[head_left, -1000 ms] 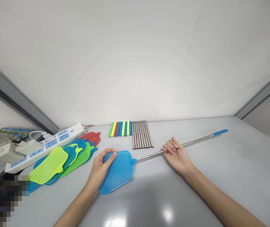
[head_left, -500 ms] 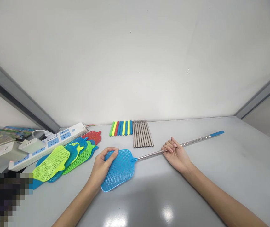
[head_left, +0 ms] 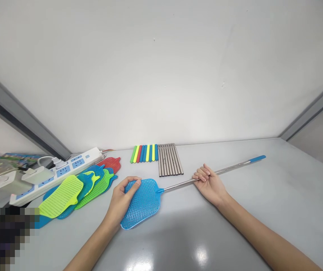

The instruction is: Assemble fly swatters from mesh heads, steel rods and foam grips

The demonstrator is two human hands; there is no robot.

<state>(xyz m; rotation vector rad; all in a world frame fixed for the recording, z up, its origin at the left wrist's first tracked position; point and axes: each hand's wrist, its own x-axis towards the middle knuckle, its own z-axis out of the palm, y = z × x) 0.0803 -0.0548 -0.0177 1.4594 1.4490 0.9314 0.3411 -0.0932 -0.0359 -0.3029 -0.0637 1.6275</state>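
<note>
A blue fly swatter (head_left: 143, 205) with a long metal rod and a blue grip at its far right end lies across the space before me. My left hand (head_left: 126, 195) is closed on the left edge of its mesh head, thumb on top. Farther right, the fingers of my right hand (head_left: 208, 183) curl round the metal rod, palm turned up. Behind the swatter, a row of metal tubes (head_left: 170, 160) lies side by side. Coloured grips (head_left: 144, 153) in green, yellow, red and blue line up beside those tubes.
Several loose swatter heads (head_left: 62, 197) in yellow, blue, green and red overlap at the left. A white power strip (head_left: 89, 155) with plugged-in adapters runs behind them. The grey table (head_left: 263, 210) meets a white wall (head_left: 161, 75) at the back.
Both hands keep their hold on the swatter. Its grip end appears slightly farther left, with a slight shift of the whole view.
</note>
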